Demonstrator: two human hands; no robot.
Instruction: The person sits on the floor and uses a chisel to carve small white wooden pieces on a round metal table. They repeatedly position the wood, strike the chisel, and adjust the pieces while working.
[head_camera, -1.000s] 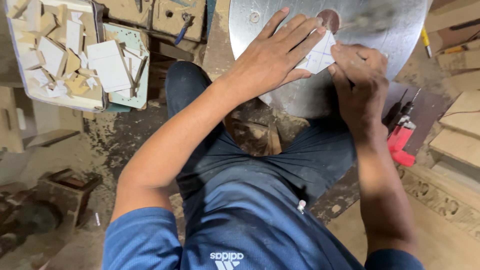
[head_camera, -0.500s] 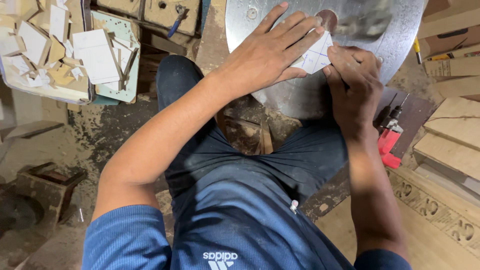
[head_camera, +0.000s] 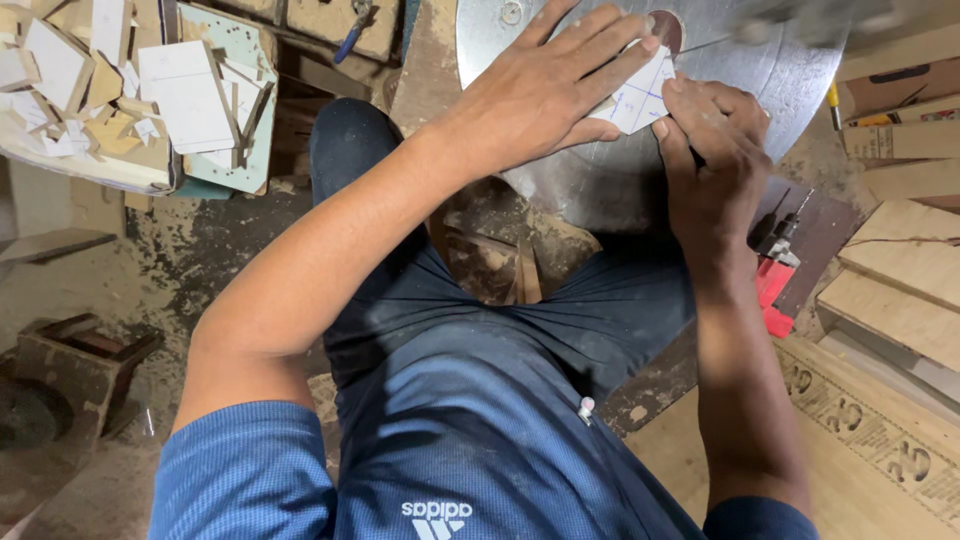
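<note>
Small pale wooden piece (head_camera: 637, 95), flat, marked with thin pencil lines, lying on a round metal table (head_camera: 600, 170) just below a dark hole (head_camera: 668, 28) in its surface. Left hand (head_camera: 545, 90): fingers spread flat, fingertips pressing on the piece's upper and left part, covering much of it. Right hand (head_camera: 712, 165): fingers curled, thumb and forefinger pinching the piece's right lower edge. Both hands touch the piece; only its middle shows between them. Nearby: tray of wooden offcuts (head_camera: 90, 90) far left; red power tool (head_camera: 772, 285) beside the right wrist; stacked wooden boards (head_camera: 900, 290) at right; carved wooden panel (head_camera: 870, 440) lower right.
</note>
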